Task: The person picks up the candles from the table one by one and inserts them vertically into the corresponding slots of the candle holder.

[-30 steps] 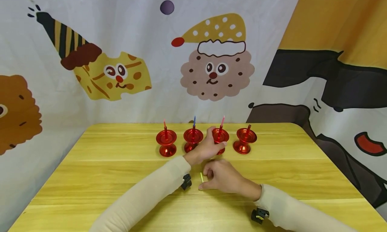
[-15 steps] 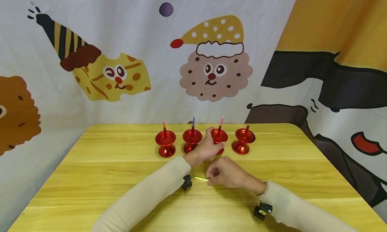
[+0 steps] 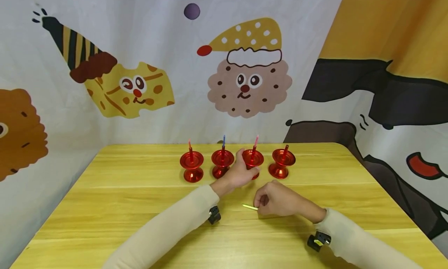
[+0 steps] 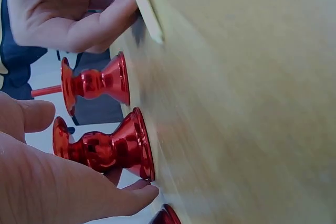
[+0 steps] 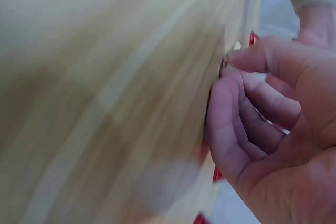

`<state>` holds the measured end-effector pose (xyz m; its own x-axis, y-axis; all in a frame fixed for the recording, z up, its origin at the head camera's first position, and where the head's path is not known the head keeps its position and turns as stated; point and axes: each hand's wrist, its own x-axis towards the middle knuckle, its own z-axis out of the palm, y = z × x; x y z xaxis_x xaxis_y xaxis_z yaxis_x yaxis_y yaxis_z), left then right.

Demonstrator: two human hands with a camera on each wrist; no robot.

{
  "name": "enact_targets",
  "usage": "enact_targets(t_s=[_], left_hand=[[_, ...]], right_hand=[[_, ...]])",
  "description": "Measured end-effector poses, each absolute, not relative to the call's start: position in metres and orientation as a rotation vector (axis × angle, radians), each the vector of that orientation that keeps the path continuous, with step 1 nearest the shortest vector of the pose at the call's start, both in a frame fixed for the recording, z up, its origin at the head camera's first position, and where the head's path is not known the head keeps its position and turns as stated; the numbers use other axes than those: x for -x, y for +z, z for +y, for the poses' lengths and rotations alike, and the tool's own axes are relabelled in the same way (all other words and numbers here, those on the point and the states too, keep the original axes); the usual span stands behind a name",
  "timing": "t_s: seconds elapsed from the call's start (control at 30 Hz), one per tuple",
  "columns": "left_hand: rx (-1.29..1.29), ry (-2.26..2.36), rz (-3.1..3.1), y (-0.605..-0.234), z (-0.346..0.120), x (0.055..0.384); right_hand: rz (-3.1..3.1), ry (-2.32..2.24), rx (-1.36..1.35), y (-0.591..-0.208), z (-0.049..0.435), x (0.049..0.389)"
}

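Several red metallic candle holders stand in a row at the back of the table. My left hand [image 3: 238, 174] is around the third candle holder [image 4: 107, 148], which carries a pink candle [image 3: 256, 140]; part of its stem and base is hidden by the hand in the head view. Thumb and fingertips of my right hand [image 3: 280, 199] pinch one end of a thin yellow candle [image 3: 249, 207] low over the table, its free end pointing left. The rightmost candle holder [image 3: 284, 160] has a bare socket.
To the left are a candle holder [image 3: 193, 175] with an orange-red candle [image 3: 190, 143] and another holder [image 3: 227, 157] with a blue candle [image 3: 224, 140]. A printed cloth [image 3: 189, 39] hangs behind the wooden table [image 3: 140, 175].
My right hand has drawn back to the right with the yellow candle, which turned from near upright in view to lying sideways. The left hand stays at the third holder, shifting slightly.
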<state>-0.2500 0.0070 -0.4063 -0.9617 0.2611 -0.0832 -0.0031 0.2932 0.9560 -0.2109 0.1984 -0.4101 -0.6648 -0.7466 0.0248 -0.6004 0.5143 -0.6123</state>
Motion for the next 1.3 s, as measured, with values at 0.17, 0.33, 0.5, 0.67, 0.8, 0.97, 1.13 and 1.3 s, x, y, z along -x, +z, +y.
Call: enact_targets(t_s=[0.17, 0.33, 0.5, 0.67, 0.8, 0.97, 1.13, 1.3], left_hand=[[-0.28, 1.738, 2.313, -0.405, 0.001, 0.244], [-0.31, 1.756, 2.289, -0.405, -0.005, 0.234], [-0.355, 1.698, 2.309, -0.402, -0.005, 0.217], [-0.346, 1.582, 2.292, -0.397, -0.001, 0.197], [-0.393, 1.536, 2.238, -0.395, 0.005, 0.186], [-0.453, 1.492, 2.239, -0.399, 0.019, 0.186], [-0.435, 1.471, 2.273, -0.402, 0.036, 0.193], [-0.394, 1.5, 2.349, -0.404, 0.054, 0.205]], right_hand=[[2.484, -0.889, 1.185, -0.408, 0.228, 0.215], [2.459, -0.943, 1.194, -0.406, 0.261, 0.221], [2.485, -1.008, 1.127, -0.401, 0.294, 0.227], [2.576, -1.091, 1.019, -0.398, 0.317, 0.235], [2.678, -1.155, 0.868, -0.397, 0.327, 0.241], [2.78, -1.202, 0.7, -0.394, 0.331, 0.25], [2.818, -1.279, 0.595, -0.39, 0.327, 0.26], [2.912, -1.245, 0.521, -0.386, 0.318, 0.266]])
